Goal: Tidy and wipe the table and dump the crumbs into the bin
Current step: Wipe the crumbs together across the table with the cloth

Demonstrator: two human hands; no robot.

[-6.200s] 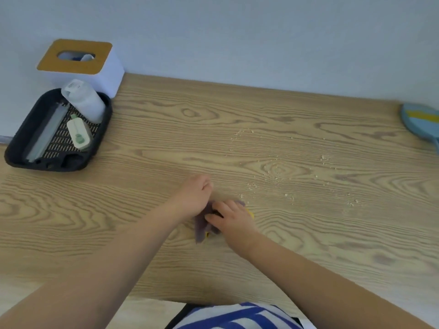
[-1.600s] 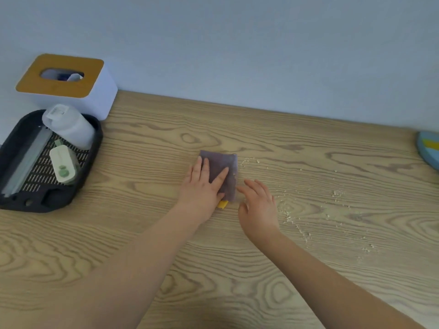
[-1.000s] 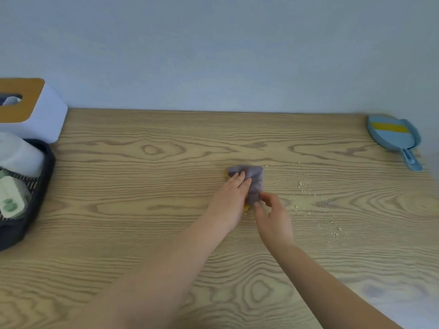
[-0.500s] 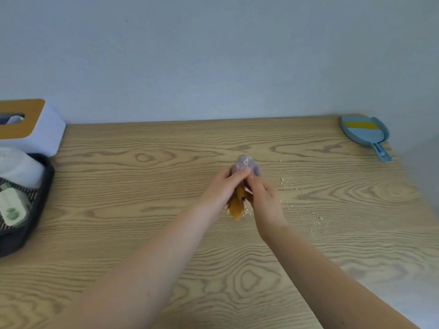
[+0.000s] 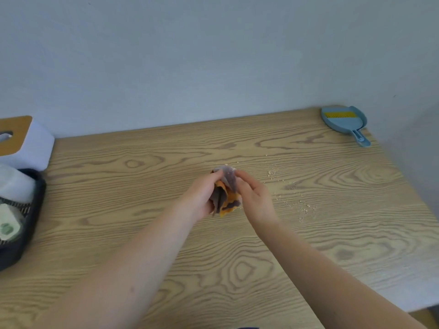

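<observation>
A grey and orange cloth (image 5: 225, 191) hangs bunched above the middle of the wooden table (image 5: 142, 181). My left hand (image 5: 202, 198) grips its left side and my right hand (image 5: 254, 198) pinches its right side, so both hold it off the surface. Crumbs (image 5: 301, 207) lie scattered on the table to the right of my hands, with a smaller patch (image 5: 272, 173) farther back. A blue dustpan (image 5: 344, 122) with a yellow-bristled brush in it lies at the far right corner.
A black tray (image 5: 26, 224) at the left edge holds a white bottle (image 5: 14, 186) and a small white and green item (image 5: 8, 225). Behind it stands a white tissue box (image 5: 28, 146) with a wooden top. The table's right edge drops off near the dustpan.
The cloth lay flat on the table under my left hand; both hands have since gathered it and lifted it off the surface. The view has shifted to the right.
</observation>
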